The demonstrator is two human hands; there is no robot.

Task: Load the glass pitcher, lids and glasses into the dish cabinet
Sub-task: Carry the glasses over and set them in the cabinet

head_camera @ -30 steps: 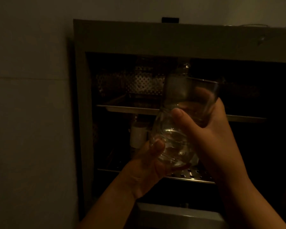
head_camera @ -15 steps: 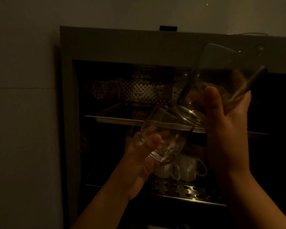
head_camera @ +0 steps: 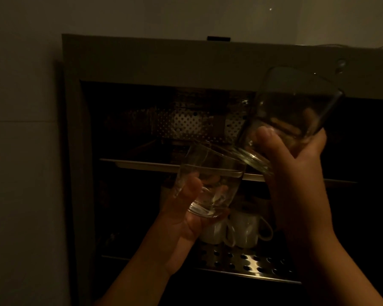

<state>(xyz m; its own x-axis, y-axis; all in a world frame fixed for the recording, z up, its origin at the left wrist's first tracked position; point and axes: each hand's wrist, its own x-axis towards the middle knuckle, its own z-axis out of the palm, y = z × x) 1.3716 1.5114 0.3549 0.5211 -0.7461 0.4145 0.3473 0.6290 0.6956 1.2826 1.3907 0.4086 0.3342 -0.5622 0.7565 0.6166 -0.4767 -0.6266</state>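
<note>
Since half a second ago, both glasses have drawn a little further apart: my right hand [head_camera: 296, 173] has lifted its tall glass [head_camera: 290, 115] toward the cabinet's top edge, while my left hand [head_camera: 186, 208] has held the shorter glass [head_camera: 208, 184] at about the same height. Each hand is wrapped around its own glass, thumb in front and fingers showing through behind. Both glasses are still outside the dish cabinet [head_camera: 142, 60], in front of its open mouth, the tall one tilted with its base close to the short one's rim. I judge I'm mid-loading: next I need to pick a free spot on the upper shelf [head_camera: 142, 165] or on the perforated lower shelf [head_camera: 241, 261] beside the white mugs [head_camera: 245, 230], and set each glass down without knocking them.
</note>
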